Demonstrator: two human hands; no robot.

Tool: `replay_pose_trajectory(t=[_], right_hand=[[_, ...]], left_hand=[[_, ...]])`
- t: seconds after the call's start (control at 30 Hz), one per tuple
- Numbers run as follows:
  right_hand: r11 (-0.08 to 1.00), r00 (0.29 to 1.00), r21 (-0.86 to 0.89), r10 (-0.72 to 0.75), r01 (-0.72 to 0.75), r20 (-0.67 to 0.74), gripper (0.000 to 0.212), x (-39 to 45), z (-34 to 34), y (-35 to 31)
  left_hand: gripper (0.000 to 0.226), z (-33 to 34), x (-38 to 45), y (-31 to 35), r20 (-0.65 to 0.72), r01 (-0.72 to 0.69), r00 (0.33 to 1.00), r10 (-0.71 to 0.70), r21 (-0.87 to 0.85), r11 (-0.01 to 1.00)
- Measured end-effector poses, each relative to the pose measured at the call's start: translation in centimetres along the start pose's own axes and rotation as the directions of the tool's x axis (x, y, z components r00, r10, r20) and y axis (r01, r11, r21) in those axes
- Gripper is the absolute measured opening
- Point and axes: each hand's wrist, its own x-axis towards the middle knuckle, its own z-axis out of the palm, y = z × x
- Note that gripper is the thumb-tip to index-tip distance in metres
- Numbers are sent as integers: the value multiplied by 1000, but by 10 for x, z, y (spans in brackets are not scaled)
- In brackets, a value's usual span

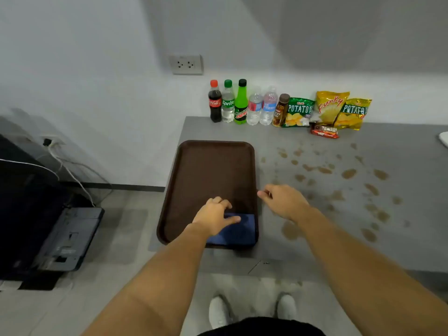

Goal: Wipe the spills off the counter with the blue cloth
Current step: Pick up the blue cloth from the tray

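A folded blue cloth point(238, 232) lies in the near right corner of a brown tray point(211, 170) on the grey counter point(400, 238). My left hand point(214, 215) rests on the cloth's left part, thumb across it and fingers curled over its far edge. My right hand point(283, 200) hovers just right of the tray's rim, fingers loosely bent, holding nothing. Brown spills point(349, 173) dot the counter to the right of the tray, from the middle down to a larger patch point(289, 230) near my right wrist.
Several drink bottles point(241, 104) and snack bags point(331, 107) line the wall at the back of the counter. A white object point(444, 139) peeks in at the right edge. A dark machine point(60, 238) with cables sits on the floor at left.
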Motion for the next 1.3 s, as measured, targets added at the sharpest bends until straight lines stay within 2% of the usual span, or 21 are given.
replay_pose_trajectory(t=[0.13,0.37,0.5,0.67,0.8,0.9,1.0,1.07,1.17,1.23,1.3], right_hand=[[1000,1000,-15,13,-12,22,40,1,3,8],[1000,999,-8,15,-14,49,40,5,3,29],[999,999,-34,-9,10,46,39,7,4,36],[1000,999,-11,-23,24,45,37,8,3,35],[998,998,67,4,-8,62,46,8,5,27],[953,986,268,115,-145,122,63,8,7,12],[794,951,526,226,-306,212,83,9,10,-7],[692,949,651,252,-313,189,76,10,13,-17],[547,937,799,346,-249,56,60,12,18,-25],[493,908,846,419,-204,-25,44,10,21,-26],[502,877,849,469,-168,-103,30,8,23,-22]], left_hand=[[71,14,-2,-7,6,-29,1000,29,173,985],[48,33,-2,-9,2,-143,988,154,378,915],[41,37,-6,-6,13,-189,980,200,393,900],[31,21,-4,-2,-3,-167,985,172,232,958],[28,3,2,15,-135,-121,983,123,24,992],[21,-9,12,39,-220,-53,976,-4,-255,965],[23,-14,22,65,-277,-25,950,-144,-529,848],[28,-12,29,82,-275,-17,937,-217,-654,756],[31,-4,36,103,-252,-6,927,-279,-752,659],[33,2,38,113,-224,9,934,-278,-764,645],[38,8,38,118,-200,18,946,-255,-753,658]])
